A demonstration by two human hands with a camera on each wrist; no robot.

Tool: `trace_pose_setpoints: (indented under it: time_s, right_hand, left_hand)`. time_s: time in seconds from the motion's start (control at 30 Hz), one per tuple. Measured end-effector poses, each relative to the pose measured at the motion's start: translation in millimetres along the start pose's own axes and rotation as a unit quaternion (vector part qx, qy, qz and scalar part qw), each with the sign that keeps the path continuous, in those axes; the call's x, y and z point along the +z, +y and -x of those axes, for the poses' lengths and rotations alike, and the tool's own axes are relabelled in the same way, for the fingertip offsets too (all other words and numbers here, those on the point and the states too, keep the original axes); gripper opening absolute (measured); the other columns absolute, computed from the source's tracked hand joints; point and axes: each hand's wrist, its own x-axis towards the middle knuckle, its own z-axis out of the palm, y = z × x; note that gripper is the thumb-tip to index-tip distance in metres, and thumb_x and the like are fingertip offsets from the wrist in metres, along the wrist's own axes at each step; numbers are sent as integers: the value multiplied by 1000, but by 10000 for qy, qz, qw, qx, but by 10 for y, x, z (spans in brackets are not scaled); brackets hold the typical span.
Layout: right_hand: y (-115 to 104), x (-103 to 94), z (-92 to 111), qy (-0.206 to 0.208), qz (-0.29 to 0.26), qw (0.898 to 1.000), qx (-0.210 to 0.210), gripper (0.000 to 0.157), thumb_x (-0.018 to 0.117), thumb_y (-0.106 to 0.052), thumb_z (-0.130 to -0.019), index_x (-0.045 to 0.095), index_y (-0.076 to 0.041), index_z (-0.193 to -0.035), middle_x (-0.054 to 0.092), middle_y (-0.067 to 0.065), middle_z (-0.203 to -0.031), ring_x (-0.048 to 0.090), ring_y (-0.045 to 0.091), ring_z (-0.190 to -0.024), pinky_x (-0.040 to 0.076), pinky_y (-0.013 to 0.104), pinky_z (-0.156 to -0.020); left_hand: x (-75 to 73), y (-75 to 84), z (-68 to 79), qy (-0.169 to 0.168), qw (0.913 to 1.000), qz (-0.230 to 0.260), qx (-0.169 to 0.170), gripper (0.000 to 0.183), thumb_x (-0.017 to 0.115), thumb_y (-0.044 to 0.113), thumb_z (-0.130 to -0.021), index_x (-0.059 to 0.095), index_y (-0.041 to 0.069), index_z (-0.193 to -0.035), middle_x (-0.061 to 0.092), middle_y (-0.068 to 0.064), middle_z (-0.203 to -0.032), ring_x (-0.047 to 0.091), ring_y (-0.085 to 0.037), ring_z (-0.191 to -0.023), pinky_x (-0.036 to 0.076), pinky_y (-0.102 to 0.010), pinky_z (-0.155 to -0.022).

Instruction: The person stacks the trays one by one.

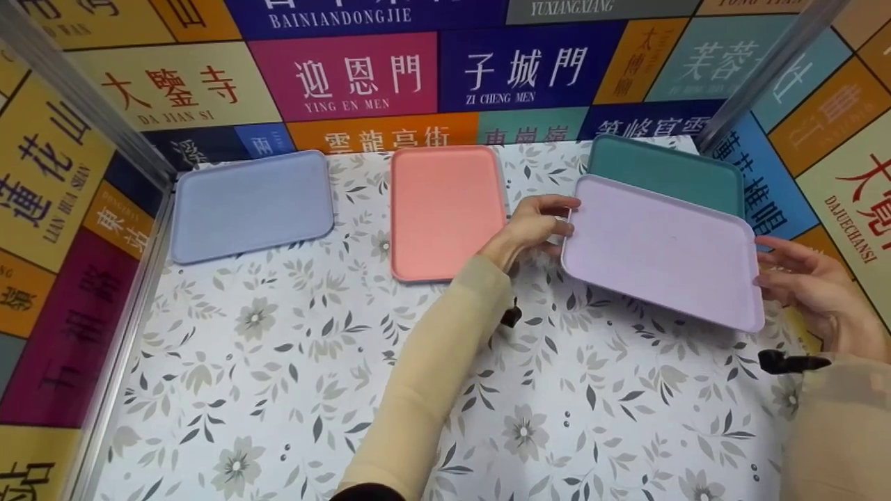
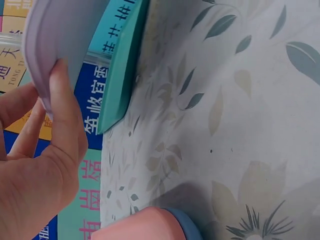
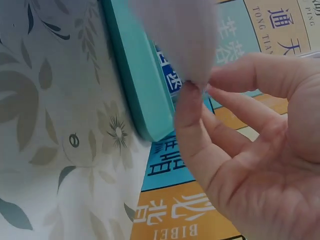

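Note:
Both hands hold a lilac tray (image 1: 661,250) up off the table, its near right corner tilted downward in the head view. My left hand (image 1: 532,226) pinches the tray's left edge between thumb and fingers, which the left wrist view shows beside the hand (image 2: 45,145). On the opposite short edge, my right hand (image 1: 811,282) pinches the rim; the right wrist view shows its thumb and fingertips meeting there. Behind and partly hidden by the lilac tray lies a green tray (image 1: 668,170). To the left of my left hand is a pink tray (image 1: 445,209).
A blue-grey tray (image 1: 254,205) lies at the table's back left. Under the pink tray the left wrist view shows a blue tray edge (image 2: 187,227). Printed panels (image 1: 348,76) wall in the back and sides of the flower-patterned tabletop (image 1: 292,390).

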Motion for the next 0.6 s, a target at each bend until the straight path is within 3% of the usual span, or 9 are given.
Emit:
trace_pose_setpoints:
  time_s: [0.2,0.37,0.5,0.6]
  right_hand:
    - [41,107,41,261,-1178,9917,-442,53,69,20,-99,82,-17,-134,88,2,-107,84,18,-90,68,25,-74]
    - [11,299,34,666,-2315,9691,-520,44,70,22,-97,84,-9,-126,87,8,-103,83,22,-93,72,35,-79]
    - [-35,577,-11,1401,-2782,9485,-577,41,78,17,-93,84,-10,-124,82,1,-112,77,18,-103,71,32,-87]
    - [-56,845,-98,1913,-3081,9286,-789,50,81,19,-89,80,-12,-129,74,0,-122,70,18,-110,70,30,-89]
  left_hand:
    - [4,27,0,445,9974,499,285,51,75,-8,-94,80,16,-138,73,-4,-128,71,-17,-97,67,-34,-65]
    - [39,29,-4,972,9897,925,492,51,75,-8,-93,79,14,-138,75,-4,-122,74,-18,-91,69,-37,-66]
    - [124,16,-9,1433,9812,1118,641,52,75,-7,-93,78,14,-140,75,-3,-120,73,-14,-85,66,-36,-64]
    - [202,10,-11,1742,9755,1140,717,52,74,-6,-94,78,14,-141,74,-3,-123,71,-11,-84,64,-35,-63]
